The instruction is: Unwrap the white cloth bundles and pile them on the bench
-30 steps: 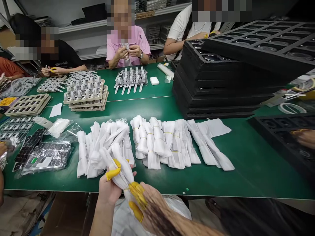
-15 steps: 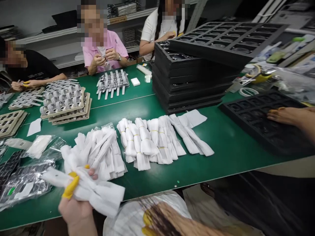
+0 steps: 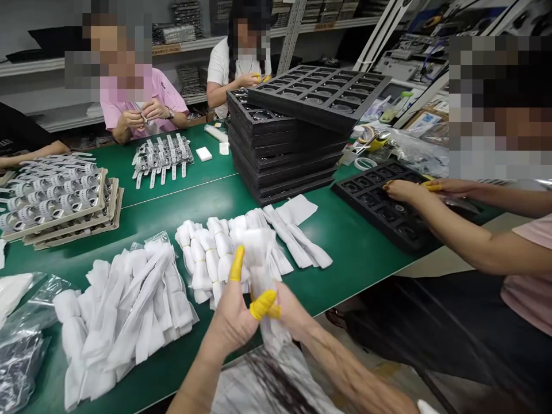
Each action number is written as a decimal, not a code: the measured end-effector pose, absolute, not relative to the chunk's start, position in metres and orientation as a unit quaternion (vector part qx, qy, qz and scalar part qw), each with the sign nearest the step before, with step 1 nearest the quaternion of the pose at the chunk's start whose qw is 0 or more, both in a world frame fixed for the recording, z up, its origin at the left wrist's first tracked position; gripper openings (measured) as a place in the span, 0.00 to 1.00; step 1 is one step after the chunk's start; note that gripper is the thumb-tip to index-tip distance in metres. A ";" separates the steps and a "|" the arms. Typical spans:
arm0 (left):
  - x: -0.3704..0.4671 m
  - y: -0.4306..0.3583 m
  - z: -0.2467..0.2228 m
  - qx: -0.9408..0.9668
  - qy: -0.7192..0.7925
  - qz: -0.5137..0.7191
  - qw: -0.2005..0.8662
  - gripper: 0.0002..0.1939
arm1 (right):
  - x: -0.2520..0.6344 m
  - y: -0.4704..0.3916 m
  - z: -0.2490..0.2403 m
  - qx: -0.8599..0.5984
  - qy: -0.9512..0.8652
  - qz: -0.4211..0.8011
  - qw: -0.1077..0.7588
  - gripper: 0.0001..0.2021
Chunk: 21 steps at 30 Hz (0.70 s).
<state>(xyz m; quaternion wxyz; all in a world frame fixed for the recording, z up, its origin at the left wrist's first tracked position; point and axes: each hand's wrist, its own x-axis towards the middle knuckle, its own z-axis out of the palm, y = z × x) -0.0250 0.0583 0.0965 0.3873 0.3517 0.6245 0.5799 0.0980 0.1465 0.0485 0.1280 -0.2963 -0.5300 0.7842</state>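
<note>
Between my two hands, above the table's near edge, is a bundle of thin white foam sleeves point(image 3: 259, 244), upright and a little blurred. My left hand point(image 3: 233, 316) holds it from the left. Its yellow-covered thumb lies across the front, one yellow-covered finger points up, and the other fingers are partly hidden. My right hand point(image 3: 291, 313) is wrapped round the bundle's lower middle from the right. A loose pile of white foam sleeves point(image 3: 125, 316) lies to the left. Behind the held bundle are several bunches tied with yellow bands point(image 3: 207, 253).
A tall stack of black foam trays point(image 3: 284, 149) stands beyond the bunches. At right, a co-worker's hands point(image 3: 405, 190) work over a black tray point(image 3: 366, 213). Watches with white straps point(image 3: 56, 192) fill stacked trays at left. Two people sit across the green table point(image 3: 172, 201).
My left hand has moved right and up with the bundle, from the loose pile. My right hand has risen from my lap to grip it. The view has turned right.
</note>
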 end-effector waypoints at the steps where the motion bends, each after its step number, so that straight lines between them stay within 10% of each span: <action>1: -0.033 0.066 0.097 0.385 0.640 0.552 0.370 0.49 | 0.107 0.166 0.047 -0.340 -0.551 0.747 0.154 0.28; 7: -0.056 0.134 0.089 0.534 0.796 0.229 0.172 0.25 | 0.131 0.280 0.049 -0.553 -0.757 0.326 0.121 0.22; 15: -0.086 0.212 0.043 0.509 0.848 0.052 0.140 0.31 | 0.131 0.298 0.015 -0.590 -0.756 0.279 0.055 0.23; 21: -0.106 0.207 0.035 0.500 0.844 0.115 0.154 0.23 | 0.139 0.296 -0.027 -0.624 -0.675 0.286 0.271 0.26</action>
